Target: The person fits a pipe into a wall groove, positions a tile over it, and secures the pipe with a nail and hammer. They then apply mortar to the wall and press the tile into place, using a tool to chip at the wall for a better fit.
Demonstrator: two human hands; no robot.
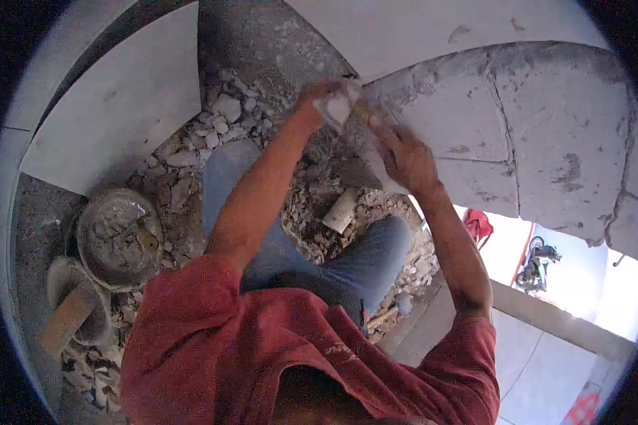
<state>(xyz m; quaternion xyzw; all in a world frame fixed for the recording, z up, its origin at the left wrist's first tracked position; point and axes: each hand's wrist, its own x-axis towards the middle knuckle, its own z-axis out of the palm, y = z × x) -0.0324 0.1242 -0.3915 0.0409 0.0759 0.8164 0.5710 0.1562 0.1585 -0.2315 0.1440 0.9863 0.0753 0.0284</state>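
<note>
My left hand (317, 100) is raised at the corner of the wall, blurred by motion. Its fingers are closed around a whitish piece (337, 108) too smeared to name. Close by on the right, my right hand (407, 157) is also blurred, its fingers wrapped around something with a yellowish-brown part (364, 110) that reaches toward the whitish piece. Both hands are in front of the edge of a grey, mortar-smeared wall panel (446, 113).
Broken rubble (227, 110) lies around my bent legs, with a short pale pipe piece (341, 211) among it. At left stand a round pan of mortar (117, 237) and a bucket (96, 322) with a brick (67, 319) on it. A motorbike (539, 265) is outside.
</note>
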